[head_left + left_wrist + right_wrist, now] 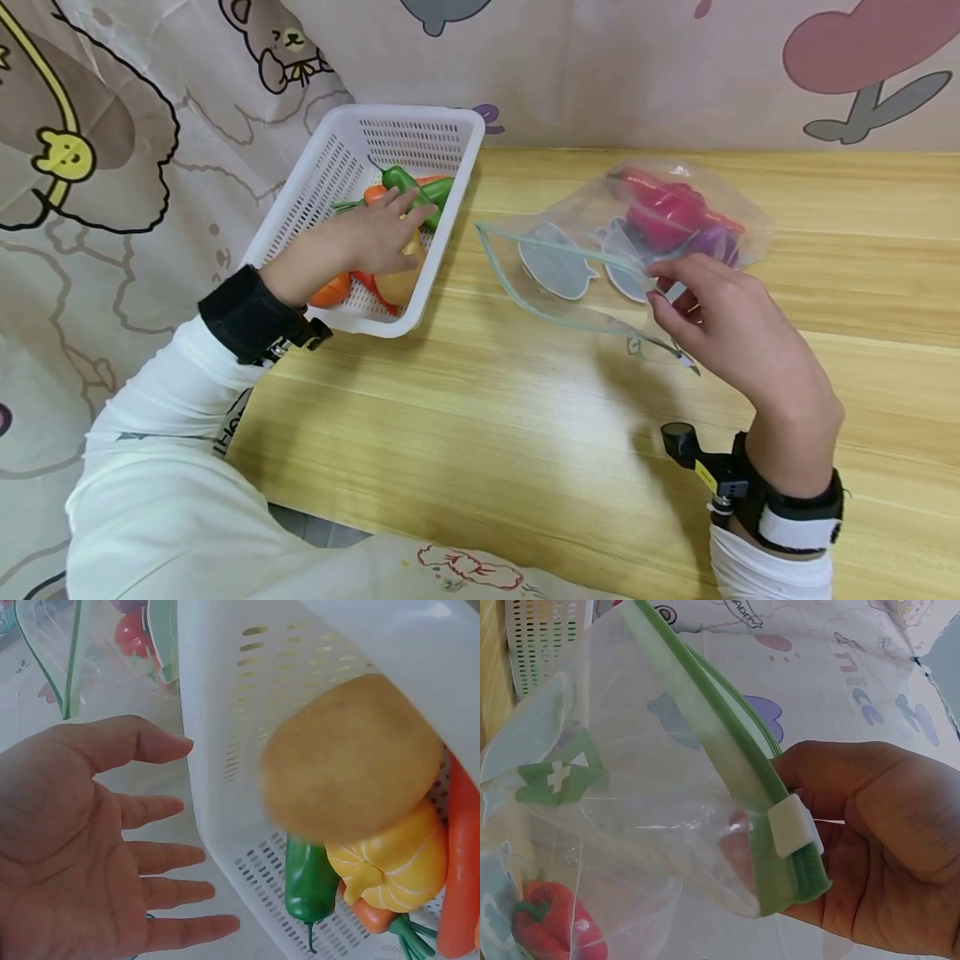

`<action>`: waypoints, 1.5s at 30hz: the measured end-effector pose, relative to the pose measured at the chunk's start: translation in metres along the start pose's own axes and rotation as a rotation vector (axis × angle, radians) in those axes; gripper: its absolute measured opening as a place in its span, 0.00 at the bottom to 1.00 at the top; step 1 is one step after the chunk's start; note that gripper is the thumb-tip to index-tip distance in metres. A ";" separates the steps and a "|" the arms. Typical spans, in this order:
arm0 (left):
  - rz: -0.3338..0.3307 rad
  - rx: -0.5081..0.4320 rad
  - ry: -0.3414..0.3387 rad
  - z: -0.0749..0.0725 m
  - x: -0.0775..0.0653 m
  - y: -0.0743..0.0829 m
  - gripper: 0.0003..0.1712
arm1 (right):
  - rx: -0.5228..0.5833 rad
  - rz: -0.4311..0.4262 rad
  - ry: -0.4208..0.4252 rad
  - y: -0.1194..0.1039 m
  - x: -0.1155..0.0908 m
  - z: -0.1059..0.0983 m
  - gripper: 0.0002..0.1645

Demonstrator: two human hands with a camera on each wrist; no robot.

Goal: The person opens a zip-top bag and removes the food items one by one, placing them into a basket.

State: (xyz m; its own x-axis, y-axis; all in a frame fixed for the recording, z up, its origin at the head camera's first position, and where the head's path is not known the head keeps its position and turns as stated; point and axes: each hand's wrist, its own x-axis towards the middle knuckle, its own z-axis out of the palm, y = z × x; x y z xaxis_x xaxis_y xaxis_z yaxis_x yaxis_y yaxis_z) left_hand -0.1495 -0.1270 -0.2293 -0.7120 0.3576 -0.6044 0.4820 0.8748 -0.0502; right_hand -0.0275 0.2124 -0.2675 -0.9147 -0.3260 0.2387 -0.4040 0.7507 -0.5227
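Note:
Over the white plastic basket (411, 323) my left hand (371, 237) spreads its fingers, holding nothing. Inside lie toy vegetables: a green pepper (310, 881), a potato (352, 757), a yellow pumpkin (390, 859), a carrot (375, 916) and a long red pepper (459, 862). With thumb and fingers my right hand (738, 329) pinches one end of the green zip edge of a clear zip bag (652, 832), beside its white slider (790, 825). The bag's mouth gapes toward the basket. A red bell pepper (559, 922) and a purple vegetable (714, 243) show through its film.
The basket stands at the back left of the wooden table (480, 433), against a patterned cloth (637, 75). The bag lies to its right. Grey-blue printed shapes (557, 260) show on the bag.

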 end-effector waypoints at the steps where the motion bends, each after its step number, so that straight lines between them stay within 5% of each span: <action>1: 0.004 -0.001 -0.003 0.000 0.001 0.000 0.43 | -0.001 0.000 0.000 0.000 0.000 0.000 0.16; 13: 0.091 0.012 -0.012 -0.009 -0.005 0.018 0.40 | -0.010 -0.002 0.003 0.000 0.002 -0.001 0.14; 24: 0.185 0.153 -0.011 -0.019 -0.031 0.059 0.38 | 0.000 -0.009 -0.001 -0.001 0.003 -0.001 0.14; 31: 0.368 0.226 0.091 -0.022 -0.047 0.087 0.32 | -0.007 -0.007 -0.002 -0.001 0.002 -0.001 0.14; 37: 0.590 0.301 0.224 -0.023 -0.035 0.112 0.26 | -0.003 0.001 -0.004 -0.001 0.001 -0.001 0.14; 45: 0.579 0.374 0.117 -0.028 0.009 0.149 0.33 | 0.007 -0.017 0.023 -0.002 -0.001 -0.001 0.15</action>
State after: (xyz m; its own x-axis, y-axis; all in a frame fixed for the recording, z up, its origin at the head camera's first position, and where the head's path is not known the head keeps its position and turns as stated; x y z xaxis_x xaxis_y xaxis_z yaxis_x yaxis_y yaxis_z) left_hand -0.0978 0.0155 -0.2199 -0.3277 0.7836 -0.5279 0.9290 0.3688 -0.0293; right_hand -0.0258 0.2118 -0.2659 -0.9073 -0.3255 0.2663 -0.4197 0.7408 -0.5244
